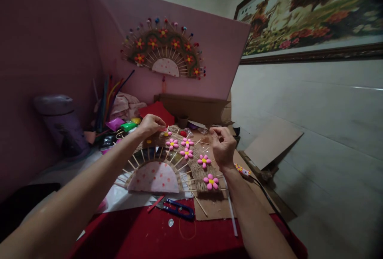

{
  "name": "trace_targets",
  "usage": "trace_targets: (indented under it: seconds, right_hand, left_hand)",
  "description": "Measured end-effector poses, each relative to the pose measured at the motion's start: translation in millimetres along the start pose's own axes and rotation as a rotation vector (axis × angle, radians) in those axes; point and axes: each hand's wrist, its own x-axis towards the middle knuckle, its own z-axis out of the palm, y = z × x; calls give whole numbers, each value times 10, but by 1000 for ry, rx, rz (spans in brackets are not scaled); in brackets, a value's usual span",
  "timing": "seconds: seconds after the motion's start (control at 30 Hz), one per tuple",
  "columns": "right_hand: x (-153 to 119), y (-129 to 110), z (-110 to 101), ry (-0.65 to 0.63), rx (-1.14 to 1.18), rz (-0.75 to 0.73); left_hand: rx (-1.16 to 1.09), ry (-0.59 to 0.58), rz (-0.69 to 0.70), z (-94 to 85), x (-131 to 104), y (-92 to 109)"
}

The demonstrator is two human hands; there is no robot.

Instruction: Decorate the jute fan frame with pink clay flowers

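A half-round craft fan [196, 167] of wooden sticks and wound twine lies on the table, with a pale, red-dotted half disc [154, 177] at its inner edge. Several pink clay flowers [186, 153] with yellow centres sit along its right side; bare yellow dots [149, 142] show farther left. My left hand [152, 125] is closed in a pinch over the fan's upper edge, beside a partly petalled flower [166, 134]. Off the fan's upper right, my right hand [223, 144] has its fingers curled together. What either pinch holds, if anything, is too small to make out.
Blue thread snips [178, 208] and a clear glue stick [230, 207] lie in front. A patterned glue gun [242, 169] with a black cord is at right. Clay packets [128, 126] and a purple bottle [64, 125] stand left. A finished fan [163, 48] hangs behind.
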Motion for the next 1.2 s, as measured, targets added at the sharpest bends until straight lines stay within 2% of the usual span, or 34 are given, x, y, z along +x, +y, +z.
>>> trace_targets:
  seconds: [0.4, 1.2]
  right_hand:
    - [-43, -47, 32, -34, -30, -65]
    - [-69, -56, 41, -67, -52, -124]
  left_hand:
    - [-52, -165, -90, -29, 54, -42]
    - [-18, -250, -96, -9, 158, -58]
